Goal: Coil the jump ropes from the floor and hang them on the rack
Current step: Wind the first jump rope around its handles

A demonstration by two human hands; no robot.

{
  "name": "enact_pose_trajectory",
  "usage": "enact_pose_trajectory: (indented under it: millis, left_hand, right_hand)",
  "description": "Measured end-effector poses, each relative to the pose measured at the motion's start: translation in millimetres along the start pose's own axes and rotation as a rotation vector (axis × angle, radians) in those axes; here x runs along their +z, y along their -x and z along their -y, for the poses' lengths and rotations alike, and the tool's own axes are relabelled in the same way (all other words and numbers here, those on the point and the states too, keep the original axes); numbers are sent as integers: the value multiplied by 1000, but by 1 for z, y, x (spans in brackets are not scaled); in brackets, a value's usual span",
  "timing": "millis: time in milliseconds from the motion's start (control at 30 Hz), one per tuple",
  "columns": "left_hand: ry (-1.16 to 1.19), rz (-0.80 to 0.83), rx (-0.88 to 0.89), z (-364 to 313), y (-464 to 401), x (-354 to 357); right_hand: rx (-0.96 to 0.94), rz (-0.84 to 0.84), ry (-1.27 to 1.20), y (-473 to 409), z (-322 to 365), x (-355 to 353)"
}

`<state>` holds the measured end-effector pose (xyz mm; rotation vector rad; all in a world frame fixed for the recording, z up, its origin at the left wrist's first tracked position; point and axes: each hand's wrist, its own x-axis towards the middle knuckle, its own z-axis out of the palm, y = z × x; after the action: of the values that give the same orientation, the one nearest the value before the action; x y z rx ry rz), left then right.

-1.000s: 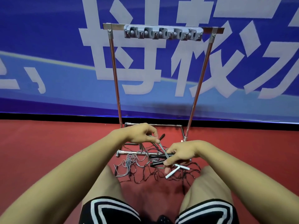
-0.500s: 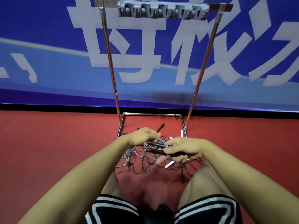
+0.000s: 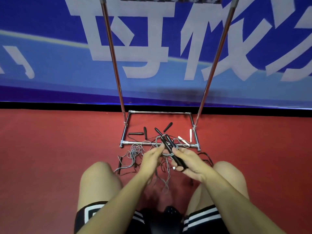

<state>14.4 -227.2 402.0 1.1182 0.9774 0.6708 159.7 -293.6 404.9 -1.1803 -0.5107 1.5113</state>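
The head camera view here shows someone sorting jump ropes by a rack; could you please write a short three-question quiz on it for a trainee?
1. True or false: the right hand holds a pair of black handles.
2. Which colour is the cord looped around those handles: A grey, B red, C yellow?
3. Fill in: the two white handles lie on the floor inside the rack's metal ____.

Key: 1 true; 2 A; 3 base frame. The left hand pinches the grey cord beside the handles.

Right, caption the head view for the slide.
Right hand grips two black handles while left hand winds grey cord; other ropes lie tangled at the rack base.
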Motion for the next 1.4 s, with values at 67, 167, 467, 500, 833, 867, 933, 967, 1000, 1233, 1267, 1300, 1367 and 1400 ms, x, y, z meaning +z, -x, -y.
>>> enact_pose_trajectory:
  millis: [67,167,467,500,833,867,933,967,1000,1233,1267,1300,1367,1400]
  left_hand:
    - [-5,-26,-6,6,-1,-3]
    - [22,-35,-1,9,-4,-3]
    - [8,-72,24,51,-27,-17]
    - [9,-76,17,55,-27,-18]
    - [-23,-80,-49,71,-19,-7]
    - [-11,-74,-42,69,-17,-6]
    - [-20,-86,-55,66,-16,-5]
    - [-34,-92,-70,66,-15,-6]
    - [-49,-92,-80,66,-15,-6]
    - [-76,-71,-120,63,-9,1]
    - [-94,-75,-112,64,-9,1]
    - [-121,-75,-97,65,-9,0]
    - [-180,-55,-52,66,-9,-1]
    - [-204,-47,-29,66,-10,-2]
  right_hand:
    - [6,-50,55,0,-3,1]
    - [-25,-122,88,-9,-6,3]
    - [-54,-308,115,-27,-29,-15]
    - [-60,-330,98,-29,-34,-16]
    - [-162,-367,-58,-39,-55,-18]
    - [-171,-364,-57,-40,-56,-17]
    - [-180,-345,-62,-42,-57,-16]
    - [-179,-337,-68,-42,-57,-16]
    - [-180,-328,-80,-42,-56,-16]
    - [-214,-290,3,-45,-65,-14]
    - [-215,-297,9,-44,-65,-14]
    - [-214,-301,20,-44,-66,-14]
    - [-214,-313,43,-44,-65,-15]
    - [-214,-319,53,-44,-65,-17]
